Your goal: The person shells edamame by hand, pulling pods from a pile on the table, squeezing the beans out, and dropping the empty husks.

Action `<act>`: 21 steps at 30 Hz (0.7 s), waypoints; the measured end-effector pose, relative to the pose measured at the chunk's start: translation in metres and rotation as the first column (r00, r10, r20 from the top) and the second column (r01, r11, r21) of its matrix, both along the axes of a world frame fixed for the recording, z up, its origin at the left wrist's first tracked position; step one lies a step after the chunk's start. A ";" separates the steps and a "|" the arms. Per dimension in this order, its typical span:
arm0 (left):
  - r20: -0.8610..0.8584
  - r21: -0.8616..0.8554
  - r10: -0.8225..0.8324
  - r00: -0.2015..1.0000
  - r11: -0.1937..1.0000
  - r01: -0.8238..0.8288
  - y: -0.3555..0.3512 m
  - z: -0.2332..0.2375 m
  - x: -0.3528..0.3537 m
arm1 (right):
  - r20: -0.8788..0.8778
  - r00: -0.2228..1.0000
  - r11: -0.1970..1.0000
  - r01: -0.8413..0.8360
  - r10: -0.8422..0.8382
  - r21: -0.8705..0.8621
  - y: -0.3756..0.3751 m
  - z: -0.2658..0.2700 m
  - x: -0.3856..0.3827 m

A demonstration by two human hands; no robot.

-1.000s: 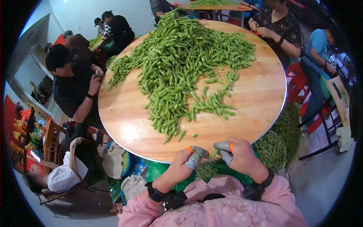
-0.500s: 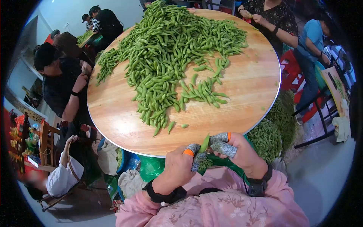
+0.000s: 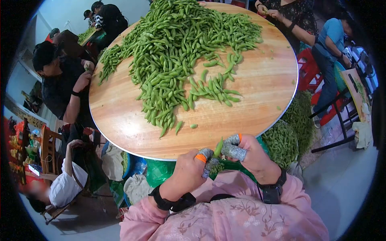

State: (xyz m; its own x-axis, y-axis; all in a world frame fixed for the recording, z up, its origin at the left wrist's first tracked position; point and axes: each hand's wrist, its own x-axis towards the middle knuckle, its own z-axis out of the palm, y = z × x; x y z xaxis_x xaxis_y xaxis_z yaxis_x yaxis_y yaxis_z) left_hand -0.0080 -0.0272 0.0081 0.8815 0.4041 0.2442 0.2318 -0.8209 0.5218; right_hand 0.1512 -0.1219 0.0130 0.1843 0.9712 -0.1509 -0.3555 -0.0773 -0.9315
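Just off the table's near edge, my left hand (image 3: 187,168) is closed, pinching a green edamame pod (image 3: 218,148) that points upward. Grey finger covers with orange bands are on the fingers of both hands. My right hand (image 3: 255,158) is closed too, its covered fingertips pressed together right beside the pod. Whether those fingertips grip the pod or something smaller cannot be made out. Beyond the hands, a large heap of edamame pods (image 3: 173,52) spreads over the round wooden table (image 3: 257,88). A few loose pods lie at the heap's near end.
Below the table edge are green plastic (image 3: 159,172) and a pale cloth (image 3: 138,188). More pods fill a heap (image 3: 281,144) at the right. Co-workers sit at left (image 3: 60,80) and far right (image 3: 293,20). A red stool (image 3: 308,70) and side table (image 3: 358,96) stand right.
My view has shifted slightly, so the table sits a little higher. The pod remains in my left fingers, and my right fingertips have shifted slightly beside it.
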 end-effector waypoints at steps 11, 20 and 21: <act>-0.009 -0.115 0.066 0.998 0.991 -0.066 -0.004 -0.016 0.001 | -0.003 0.998 0.998 -0.059 0.059 -0.013 0.002 -0.014 -0.003; 0.087 -0.993 0.252 0.964 0.093 0.066 -0.005 -0.022 -0.001 | -0.109 0.993 0.981 -0.013 0.035 0.194 0.005 -0.037 -0.007; 0.070 -0.994 0.261 0.963 -0.058 0.088 -0.003 -0.018 0.000 | -0.116 0.993 0.977 -0.012 0.038 0.213 0.006 -0.037 -0.006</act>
